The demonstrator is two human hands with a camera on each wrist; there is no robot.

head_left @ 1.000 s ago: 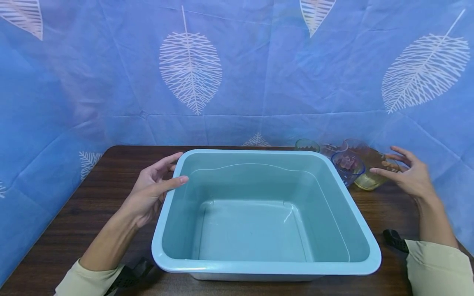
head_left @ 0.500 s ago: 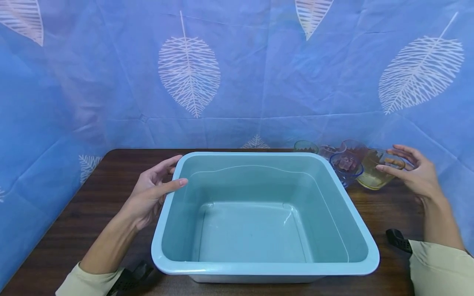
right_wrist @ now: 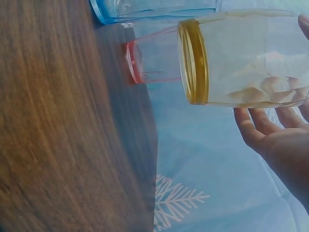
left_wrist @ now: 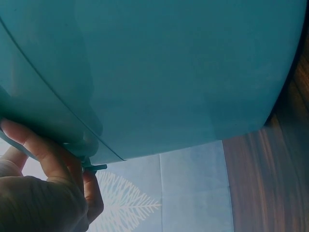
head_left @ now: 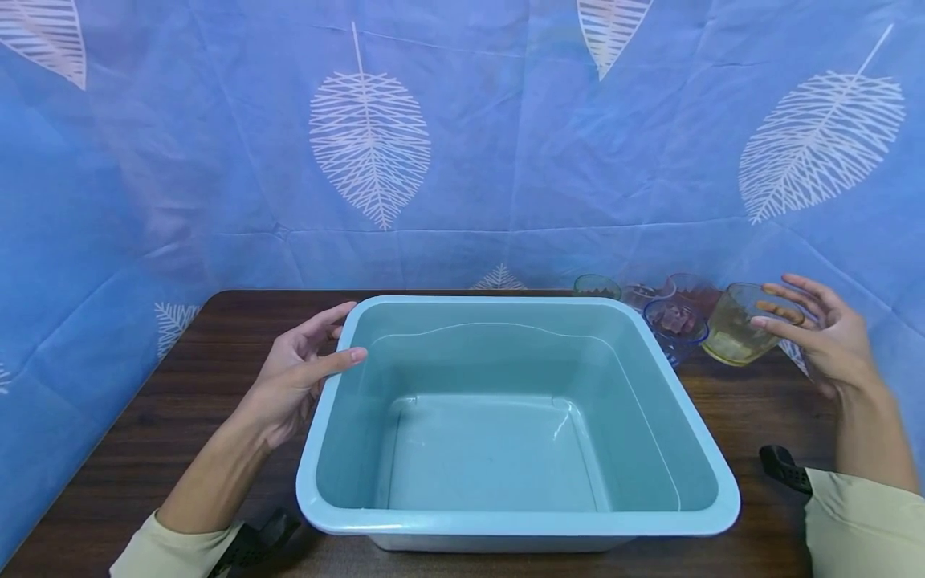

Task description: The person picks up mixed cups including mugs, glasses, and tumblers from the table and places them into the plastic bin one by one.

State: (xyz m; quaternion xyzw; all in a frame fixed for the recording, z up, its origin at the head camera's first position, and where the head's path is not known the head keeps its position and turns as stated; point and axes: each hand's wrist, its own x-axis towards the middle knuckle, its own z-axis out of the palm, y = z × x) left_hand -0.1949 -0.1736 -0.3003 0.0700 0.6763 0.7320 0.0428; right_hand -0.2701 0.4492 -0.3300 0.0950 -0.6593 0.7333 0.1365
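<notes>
In the head view, my left hand [head_left: 292, 377] holds the left rim of a light blue plastic basin [head_left: 491, 449], thumb over the edge. The left wrist view shows its fingers curled at the rim beside the basin's outer wall [left_wrist: 183, 77]. On the far right, my right hand [head_left: 831, 345] grips a yellow-tinted glass cup [head_left: 739, 329] near its rim. The right wrist view shows the cup's thick yellow base [right_wrist: 194, 63] raised off the table, with my fingers round its far side. Close left of it stands a blue glass cup [head_left: 675, 331].
Behind the basin's right back corner stand a green-tinted cup [head_left: 597, 286], a clear cup [head_left: 639, 297] and a pinkish cup [head_left: 695, 291]. They share a dark wooden table [head_left: 181, 417] with the basin. A blue leaf-print cloth [head_left: 506, 144] hangs beyond.
My right hand has drawn the yellow glass cup to the right and up, apart from the other cups. My left hand and the basin stay put.
</notes>
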